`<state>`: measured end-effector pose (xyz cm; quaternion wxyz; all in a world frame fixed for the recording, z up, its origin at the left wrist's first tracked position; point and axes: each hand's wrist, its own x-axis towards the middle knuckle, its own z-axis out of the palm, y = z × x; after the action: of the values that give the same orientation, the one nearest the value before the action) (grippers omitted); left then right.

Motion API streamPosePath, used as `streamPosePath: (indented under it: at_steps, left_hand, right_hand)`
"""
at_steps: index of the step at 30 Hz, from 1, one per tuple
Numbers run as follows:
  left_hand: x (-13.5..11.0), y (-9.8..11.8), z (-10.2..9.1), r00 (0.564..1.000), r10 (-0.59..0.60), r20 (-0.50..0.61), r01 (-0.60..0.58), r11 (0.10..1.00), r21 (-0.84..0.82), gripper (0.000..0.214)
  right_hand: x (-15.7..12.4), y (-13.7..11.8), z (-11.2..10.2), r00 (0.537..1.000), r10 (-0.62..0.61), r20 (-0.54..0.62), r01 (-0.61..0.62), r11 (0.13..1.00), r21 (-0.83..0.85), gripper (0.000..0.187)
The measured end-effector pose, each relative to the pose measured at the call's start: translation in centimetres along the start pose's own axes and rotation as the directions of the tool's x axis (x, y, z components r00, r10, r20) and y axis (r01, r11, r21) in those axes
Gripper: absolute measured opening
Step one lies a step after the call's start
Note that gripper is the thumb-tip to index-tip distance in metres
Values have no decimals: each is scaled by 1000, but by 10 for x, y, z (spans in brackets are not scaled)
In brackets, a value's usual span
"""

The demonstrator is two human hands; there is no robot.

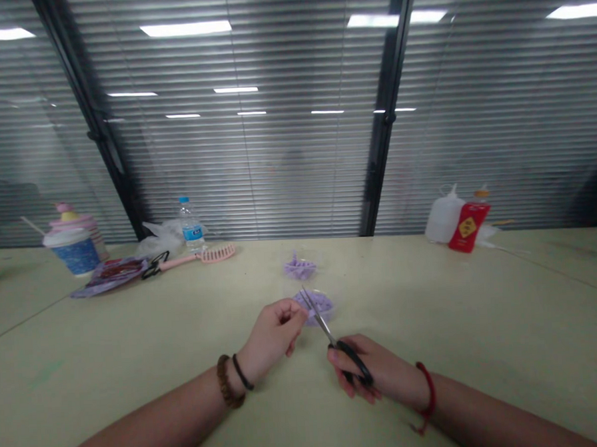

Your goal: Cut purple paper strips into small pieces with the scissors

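My right hand (359,367) grips black-handled scissors (324,327), its fingers in the loops. The blades point up and to the left, slightly parted, close to the fingertips of my left hand (276,328). That left hand is closed in a pinch; what it holds, if anything, is too small to make out. Just beyond the fingertips stands a clear round bowl (328,315) with small purple pieces in it, partly hidden by the blades and hand. Farther back is a second clear container (301,268) holding thin purple pieces.
At the back left are a blue-and-white cup (77,252), a purple package (114,274), a pink hairbrush (217,254) and a water bottle (192,229). A white squeeze bottle (443,217) and a red pouch (469,228) stand back right. Blinds (276,171) rise behind the table (160,351).
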<state>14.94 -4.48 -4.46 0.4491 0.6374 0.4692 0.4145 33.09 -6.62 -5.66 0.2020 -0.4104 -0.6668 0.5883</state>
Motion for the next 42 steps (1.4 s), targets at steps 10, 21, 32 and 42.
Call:
streamPosePath:
  at_steps: [10,21,32,42]
  left_hand:
    - [3,1,-3,1000,-21,4,21,1000,23,28]
    - [7,-2,-5,993,-15,-113,18,1000,25,26]
    - [1,-2,5,998,1,-69,2,999,39,26]
    - [1,-1,2,998,-5,-66,8,999,49,25]
  right_hand:
    - [1,1,-1,997,33,-69,-28,997,67,51]
    - [-1,4,-1,1000,1,-23,0,999,51,54]
    - [1,0,3,998,43,-36,-42,999,20,51]
    - [2,2,3,998,31,-55,-29,999,46,52]
